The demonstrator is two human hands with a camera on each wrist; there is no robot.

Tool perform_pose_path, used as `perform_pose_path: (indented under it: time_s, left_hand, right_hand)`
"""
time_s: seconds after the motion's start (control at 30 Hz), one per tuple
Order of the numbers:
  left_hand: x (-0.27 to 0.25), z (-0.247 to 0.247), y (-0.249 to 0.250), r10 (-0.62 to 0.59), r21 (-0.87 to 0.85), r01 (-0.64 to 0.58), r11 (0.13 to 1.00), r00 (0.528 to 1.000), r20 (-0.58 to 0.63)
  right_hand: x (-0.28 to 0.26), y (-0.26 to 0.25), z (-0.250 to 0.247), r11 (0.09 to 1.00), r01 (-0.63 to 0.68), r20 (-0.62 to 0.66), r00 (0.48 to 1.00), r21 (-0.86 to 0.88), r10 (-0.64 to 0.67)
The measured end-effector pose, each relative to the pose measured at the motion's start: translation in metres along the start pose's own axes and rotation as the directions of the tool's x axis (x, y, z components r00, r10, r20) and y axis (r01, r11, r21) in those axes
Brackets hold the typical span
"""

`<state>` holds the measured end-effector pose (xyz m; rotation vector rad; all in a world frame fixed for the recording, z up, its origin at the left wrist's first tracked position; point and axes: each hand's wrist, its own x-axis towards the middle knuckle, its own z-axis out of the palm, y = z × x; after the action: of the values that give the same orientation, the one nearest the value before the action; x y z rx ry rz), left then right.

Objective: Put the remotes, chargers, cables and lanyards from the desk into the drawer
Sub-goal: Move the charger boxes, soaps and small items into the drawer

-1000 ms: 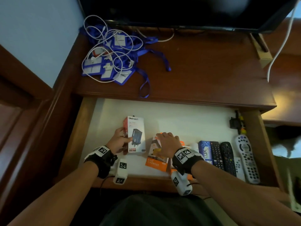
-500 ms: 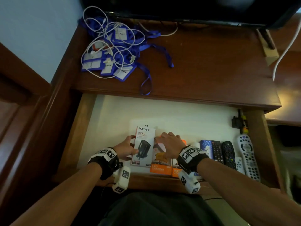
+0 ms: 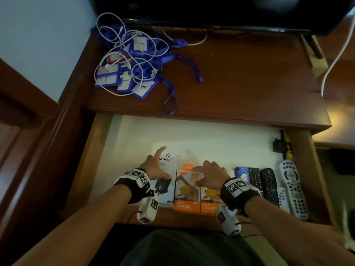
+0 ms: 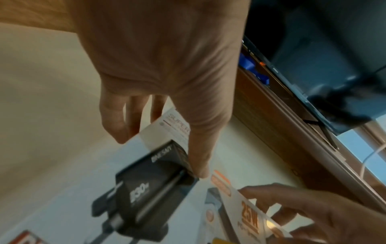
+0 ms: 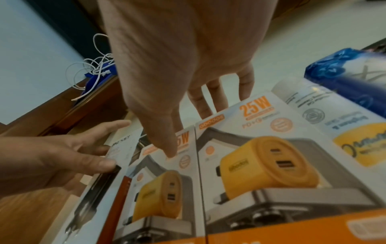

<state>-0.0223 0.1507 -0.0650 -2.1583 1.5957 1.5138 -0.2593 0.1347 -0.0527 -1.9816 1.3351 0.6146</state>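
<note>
Charger boxes lined up in the drawer

My left hand rests loose-fingered on the white charger box; my right hand lies flat on the orange boxes.

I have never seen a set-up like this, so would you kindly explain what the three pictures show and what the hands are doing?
No machine here: a person works with bare hands, wearing a camera on the head and one on each wrist. The wide picture is the head view, looking down on a wooden desk and its open drawer. The other two look along each hand at its fingers.

In the drawer, the left hand rests with spread fingers on a white charger box. The right hand lies flat on two orange charger boxes beside it. Neither has a grip on anything. To the right lie several remotes.

On the desk, a tangle of blue lanyards and white cables has yet to go in, below a dark screen.
</note>
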Motion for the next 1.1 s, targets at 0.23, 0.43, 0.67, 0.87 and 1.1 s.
perform_pose_path:
  time_s: [0.23,0.43,0.67,0.87,1.1]
  left_hand:
    - [-0.002,0.014,-0.003,-0.082,-0.011,0.082,0.997,0.997,0.016]
    - [-0.013,0.019,-0.005,-0.153,-0.109,0.155,0.982,0.988,0.027]
    - [-0.019,0.017,-0.006,-0.158,-0.183,0.167,0.969,0.985,0.063]
    - [-0.018,0.013,-0.016,-0.124,-0.200,0.138,0.970,0.989,0.081]
    - [-0.007,-0.026,-0.017,-0.086,-0.130,0.083,0.988,0.996,-0.013]
  right_hand:
    - [0.001,-0.002,-0.003,1.000,0.010,0.045,0.999,-0.011,-0.010]
    - [0.006,0.001,-0.001,1.000,0.027,0.037,0.999,0.003,-0.027]
    - [0.010,0.000,-0.001,0.999,0.035,0.069,0.997,0.004,-0.035]
    - [0.011,-0.006,-0.009,0.990,0.055,0.043,0.997,0.129,-0.060]
    - [0.015,-0.020,-0.062,0.879,0.331,-0.647,0.762,0.344,-0.034]
